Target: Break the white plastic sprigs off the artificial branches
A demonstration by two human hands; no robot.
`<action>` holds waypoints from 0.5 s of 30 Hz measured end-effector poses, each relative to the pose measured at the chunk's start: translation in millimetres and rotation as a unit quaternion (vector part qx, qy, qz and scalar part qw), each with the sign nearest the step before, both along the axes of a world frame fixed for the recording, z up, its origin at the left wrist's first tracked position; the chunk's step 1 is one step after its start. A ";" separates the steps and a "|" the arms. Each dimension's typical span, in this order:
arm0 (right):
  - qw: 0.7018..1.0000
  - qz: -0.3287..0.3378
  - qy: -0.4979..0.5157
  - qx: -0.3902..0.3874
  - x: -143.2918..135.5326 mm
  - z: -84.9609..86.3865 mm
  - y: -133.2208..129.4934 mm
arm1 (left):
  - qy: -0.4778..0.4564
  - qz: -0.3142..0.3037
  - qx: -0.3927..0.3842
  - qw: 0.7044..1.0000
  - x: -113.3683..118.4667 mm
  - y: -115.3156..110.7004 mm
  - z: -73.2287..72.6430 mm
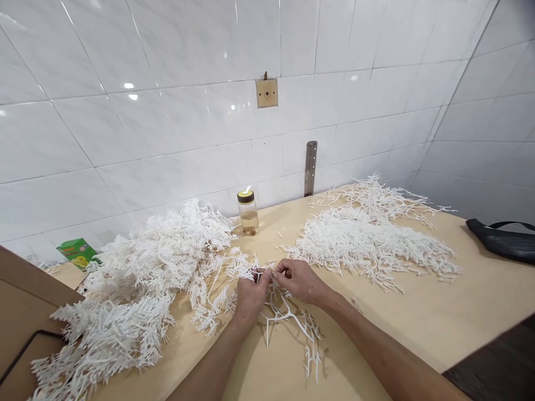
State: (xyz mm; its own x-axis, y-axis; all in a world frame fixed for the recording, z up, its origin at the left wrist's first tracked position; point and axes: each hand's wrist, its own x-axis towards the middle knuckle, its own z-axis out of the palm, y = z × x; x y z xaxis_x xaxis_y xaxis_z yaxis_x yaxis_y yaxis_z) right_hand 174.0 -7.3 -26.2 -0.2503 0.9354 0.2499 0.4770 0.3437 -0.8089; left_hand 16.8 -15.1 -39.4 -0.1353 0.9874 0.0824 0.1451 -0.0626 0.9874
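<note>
My left hand [251, 294] and my right hand [301, 279] meet over the middle of the tan table. Between them is a white branching sprig [288, 315], which looks like an artificial coral-like twig. Its bare forked stems hang below my fingers onto the tabletop. My left thumb and fingers pinch it, and my right thumb and forefinger pinch close beside them at its upper part. The exact spot between the fingertips is hidden. Just left of my left hand, more white sprigs [217, 301] lie loose at the edge of a large heap [154, 267].
Spread at the right is another white pile [359, 239]. A lidded jar [249, 214] holding pale liquid stands near the tiled wall. A green carton [78, 253] and a cardboard box [29, 301] are at left, a black bag [504, 240] far right. A metal bracket [310, 169] stands against the wall.
</note>
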 end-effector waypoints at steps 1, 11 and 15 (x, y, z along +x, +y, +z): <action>1.000 0.004 0.001 0.004 0.0 -0.1 -0.2 | -0.002 0.000 -0.001 1.000 -0.2 0.1 -0.8; 0.989 0.016 0.089 -0.115 -0.2 0.6 -1.5 | -0.012 -0.024 -0.020 0.999 -1.1 0.5 -0.7; 0.997 0.006 0.045 -0.060 1.0 3.8 -1.7 | 0.002 -0.025 -0.028 0.999 -2.0 2.1 -2.7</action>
State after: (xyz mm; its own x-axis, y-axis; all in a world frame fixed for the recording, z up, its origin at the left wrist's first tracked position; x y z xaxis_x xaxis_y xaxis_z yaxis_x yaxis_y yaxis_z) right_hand 174.9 -9.0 -22.4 -0.2441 0.9566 0.1592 0.3970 0.2484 -0.8836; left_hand 14.7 -13.0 -42.2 -0.0845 0.9960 0.0280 0.1477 -0.0152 0.9889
